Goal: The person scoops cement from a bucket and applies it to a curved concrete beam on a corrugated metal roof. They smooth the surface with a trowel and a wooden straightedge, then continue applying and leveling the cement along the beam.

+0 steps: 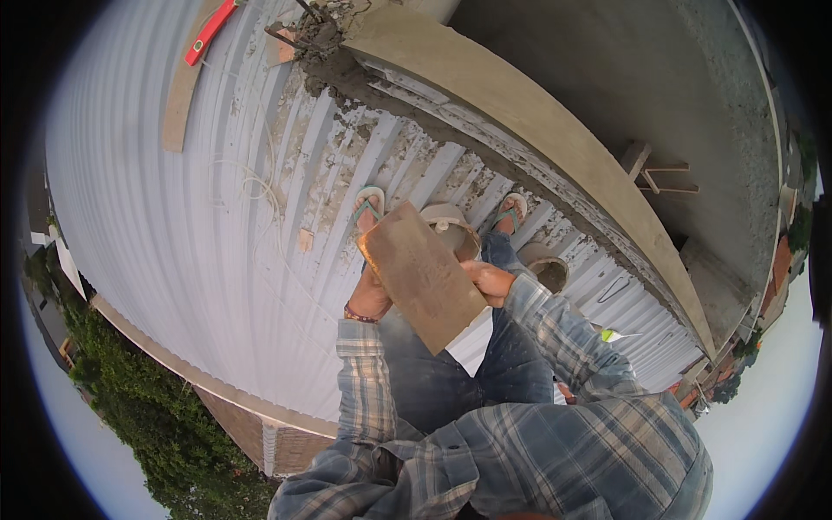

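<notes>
A flat rectangular brown board (423, 277) with a dusty face and a worn orange edge is held up in front of my legs. Whether it is a tile or the face of a plastering float I cannot tell. My left hand (370, 296) grips its left edge, the fingers partly hidden behind it. On the opposite edge, my right hand (490, 282) is closed, its fingertips also out of sight. Beyond the board, between my sandalled feet, stands a pale bucket (444, 213), partly covered by the board. A second bucket (548, 267) with grey contents sits past my right forearm.
I am on a ribbed metal roof (191, 260) spattered with mortar. A curved plastered ledge (529, 108) runs along the far right. Wet mortar (321, 39) is heaped at its far end. A red spirit level (211, 30), a plank (180, 104) and loose string (269, 186) lie far left.
</notes>
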Demonstrator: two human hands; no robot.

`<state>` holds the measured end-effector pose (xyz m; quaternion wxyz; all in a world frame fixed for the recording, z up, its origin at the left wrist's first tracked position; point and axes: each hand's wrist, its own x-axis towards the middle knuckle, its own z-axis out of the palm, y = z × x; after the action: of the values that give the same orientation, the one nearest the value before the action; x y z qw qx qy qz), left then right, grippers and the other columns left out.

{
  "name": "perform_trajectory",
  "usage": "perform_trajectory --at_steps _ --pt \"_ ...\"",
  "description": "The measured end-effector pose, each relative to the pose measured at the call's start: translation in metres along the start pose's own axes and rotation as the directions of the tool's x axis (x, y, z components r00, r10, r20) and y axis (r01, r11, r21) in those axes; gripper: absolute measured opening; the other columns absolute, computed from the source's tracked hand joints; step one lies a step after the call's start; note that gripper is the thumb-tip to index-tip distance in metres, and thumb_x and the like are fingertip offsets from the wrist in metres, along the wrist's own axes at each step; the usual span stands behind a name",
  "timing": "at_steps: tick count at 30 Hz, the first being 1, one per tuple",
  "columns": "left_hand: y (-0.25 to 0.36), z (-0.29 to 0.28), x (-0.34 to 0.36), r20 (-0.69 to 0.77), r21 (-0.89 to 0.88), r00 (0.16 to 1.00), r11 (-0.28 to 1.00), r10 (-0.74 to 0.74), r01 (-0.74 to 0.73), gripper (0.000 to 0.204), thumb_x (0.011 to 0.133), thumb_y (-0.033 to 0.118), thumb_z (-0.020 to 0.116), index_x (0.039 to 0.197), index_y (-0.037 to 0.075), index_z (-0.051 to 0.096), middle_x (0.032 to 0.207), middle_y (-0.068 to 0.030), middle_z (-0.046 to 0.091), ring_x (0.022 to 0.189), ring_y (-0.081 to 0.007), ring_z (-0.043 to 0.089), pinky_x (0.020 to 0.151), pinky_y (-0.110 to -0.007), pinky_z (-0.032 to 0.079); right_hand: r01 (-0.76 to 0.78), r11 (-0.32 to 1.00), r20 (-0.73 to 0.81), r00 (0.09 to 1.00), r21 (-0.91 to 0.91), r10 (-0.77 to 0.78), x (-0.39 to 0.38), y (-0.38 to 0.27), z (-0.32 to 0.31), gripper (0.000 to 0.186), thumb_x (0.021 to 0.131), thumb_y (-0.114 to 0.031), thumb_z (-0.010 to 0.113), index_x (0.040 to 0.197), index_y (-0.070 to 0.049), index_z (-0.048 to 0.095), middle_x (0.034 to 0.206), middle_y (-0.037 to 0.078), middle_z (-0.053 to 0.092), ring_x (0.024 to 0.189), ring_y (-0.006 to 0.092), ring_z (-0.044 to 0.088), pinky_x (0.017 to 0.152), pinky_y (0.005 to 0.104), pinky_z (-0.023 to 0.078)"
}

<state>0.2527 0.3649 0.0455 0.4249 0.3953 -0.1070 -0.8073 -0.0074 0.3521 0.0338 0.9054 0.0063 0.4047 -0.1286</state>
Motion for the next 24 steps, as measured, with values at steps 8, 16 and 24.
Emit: perform_trajectory --at_steps 8,16,24 --pt "0.027 0.028 0.062 -0.001 0.021 0.989 0.989 -0.148 0.148 0.057 0.097 0.025 0.068 0.146 0.005 0.045 0.141 -0.0097 0.053 0.123 -0.0216 0.056 0.105 -0.040 0.047 0.481 0.855 -0.235 0.869 0.193 -0.436 -0.055 -0.077 -0.006 0.041 0.099 -0.025 0.062 0.134 -0.005 0.054 0.122 0.011 0.065 0.107 0.0191 0.065 0.088 0.0333 0.055" --pt "-0.081 -0.061 -0.060 -0.825 0.544 0.543 0.038 -0.159 0.838 0.102 0.079 0.057 0.073 0.155 0.006 0.028 0.145 -0.0249 0.046 0.127 -0.0371 0.053 0.110 -0.046 0.042 0.139 0.368 -0.356 0.104 -0.919 -0.929 -0.205 -0.328 -0.091 0.046 0.096 -0.028 0.067 0.134 -0.004 0.055 0.119 0.014 0.067 0.109 0.0216 0.066 0.092 0.0350 0.054" --pt "-0.133 -0.019 -0.012 -0.964 0.264 0.240 -0.343 -0.113 0.901 0.112 0.073 0.063 0.074 0.157 0.014 0.019 0.146 -0.0227 0.036 0.137 -0.0386 0.040 0.112 -0.048 0.037 -0.178 -0.545 0.384 0.535 -0.819 -0.753 -0.114 -0.317 -0.050 0.047 0.090 -0.013 0.067 0.136 -0.012 0.055 0.125 0.010 0.064 0.115 0.0330 0.059 0.100 0.0433 0.047"
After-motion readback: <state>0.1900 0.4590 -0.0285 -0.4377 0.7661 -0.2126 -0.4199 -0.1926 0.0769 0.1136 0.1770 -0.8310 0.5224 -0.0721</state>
